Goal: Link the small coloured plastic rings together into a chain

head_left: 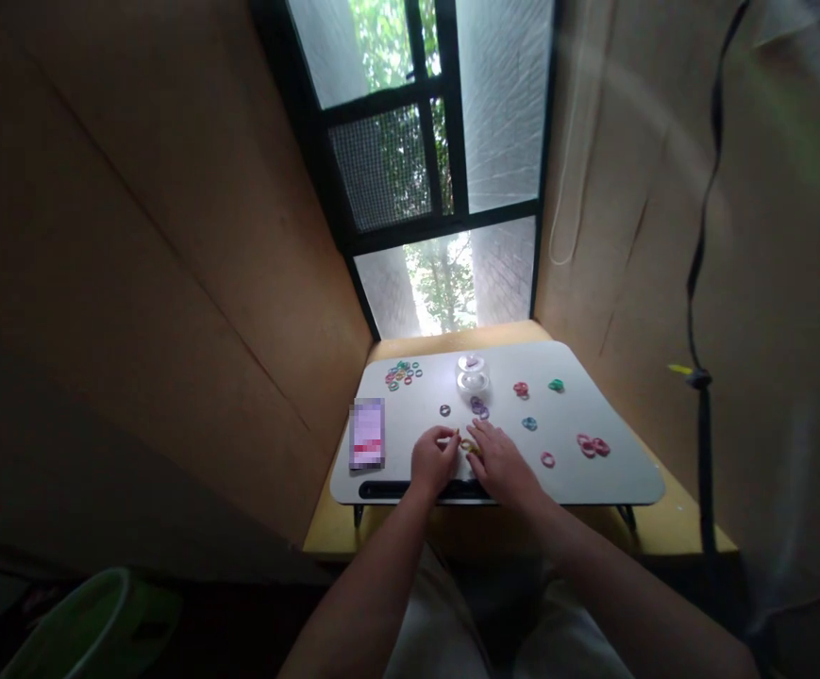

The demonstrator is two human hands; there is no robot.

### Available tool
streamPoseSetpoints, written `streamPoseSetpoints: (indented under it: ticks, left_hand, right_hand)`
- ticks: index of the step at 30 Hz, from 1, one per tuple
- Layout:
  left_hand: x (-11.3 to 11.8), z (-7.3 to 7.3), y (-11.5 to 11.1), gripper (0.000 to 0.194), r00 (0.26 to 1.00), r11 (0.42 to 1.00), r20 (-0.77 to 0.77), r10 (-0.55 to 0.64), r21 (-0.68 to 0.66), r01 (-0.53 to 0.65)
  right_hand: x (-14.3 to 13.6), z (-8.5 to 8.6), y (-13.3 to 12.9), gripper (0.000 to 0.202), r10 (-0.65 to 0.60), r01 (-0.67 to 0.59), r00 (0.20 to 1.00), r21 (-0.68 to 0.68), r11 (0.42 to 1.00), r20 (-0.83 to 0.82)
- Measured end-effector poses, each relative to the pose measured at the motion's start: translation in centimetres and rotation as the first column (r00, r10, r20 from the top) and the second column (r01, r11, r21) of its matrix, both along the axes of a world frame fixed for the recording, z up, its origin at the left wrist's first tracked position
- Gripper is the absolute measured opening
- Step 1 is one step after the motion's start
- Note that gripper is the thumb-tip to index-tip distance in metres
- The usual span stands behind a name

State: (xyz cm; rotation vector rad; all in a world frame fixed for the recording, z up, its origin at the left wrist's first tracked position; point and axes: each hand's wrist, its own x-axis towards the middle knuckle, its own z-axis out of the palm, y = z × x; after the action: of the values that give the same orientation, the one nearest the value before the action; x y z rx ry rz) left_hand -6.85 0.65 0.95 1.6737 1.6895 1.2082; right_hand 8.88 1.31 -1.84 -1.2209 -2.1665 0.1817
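Both hands rest over the front middle of a white lap table [410, 434]. My left hand [436, 459] is pinched on a small yellowish ring near its fingertips. Beside it, my right hand [498, 457] has its fingers over yellow rings [467, 444]; whether it grips one is hard to make out. Purple rings [479, 407] lie just beyond the right fingers, and a single dark ring [444, 410] is beyond the left hand. Farther right are red rings [521, 389], green rings [557, 385], blue rings [529, 424] and pink rings [593, 445].
A mixed ring pile [402, 374] is at the back left, above a blurred purple-pink phone-like item [368, 434]. A clear container [473, 375] stands at the back middle. A black slot strip [383, 489] runs along the front edge. One pink ring [547, 459] lies right of my right hand.
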Motion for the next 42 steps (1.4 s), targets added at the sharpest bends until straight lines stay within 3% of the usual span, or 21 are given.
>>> streamPoseSetpoints:
  ticks: [4,9,15,24,29,34,42]
  left_hand:
    - [0.7,0.4,-0.6,0.015,0.994,0.995,0.052,-0.100,0.034,0.098]
    - [1.9,-0.2,-0.8,0.012,0.994,0.994,0.036,-0.101,0.047,0.099]
    - [1.9,-0.8,-0.8,0.009,0.996,0.995,0.011,-0.088,0.045,0.088]
    - [1.5,-0.3,-1.7,0.007,0.977,0.977,0.039,-0.209,0.043,0.208]
    - [1.7,0.0,-2.0,0.014,0.986,0.986,-0.013,-0.166,0.013,0.166]
    - [1.8,-0.3,-2.0,0.009,0.991,0.992,-0.049,-0.124,-0.003,0.124]
    - [1.8,-0.1,-2.1,0.004,0.984,0.987,-0.080,-0.161,0.002,0.162]
  right_hand:
    - [0.5,0.2,0.2,0.037,0.078,-0.065,0.976,0.069,0.995,-0.203]
    - [0.7,0.8,-0.2,0.023,0.110,-0.093,0.948,0.071,0.993,-0.299]
    - [0.7,0.6,-0.4,0.010,0.041,-0.027,0.951,0.050,0.998,-0.306]
    - [1.0,0.5,-0.8,0.009,-0.048,0.057,0.943,0.017,0.998,-0.330]
    - [1.1,0.5,-1.0,0.008,-0.047,0.057,0.948,0.022,0.998,-0.313]
    - [1.0,0.4,-1.1,0.006,0.006,0.004,0.956,0.033,0.999,-0.293]
    - [1.2,-0.1,-0.9,0.006,0.020,-0.018,0.947,0.009,1.000,-0.322]
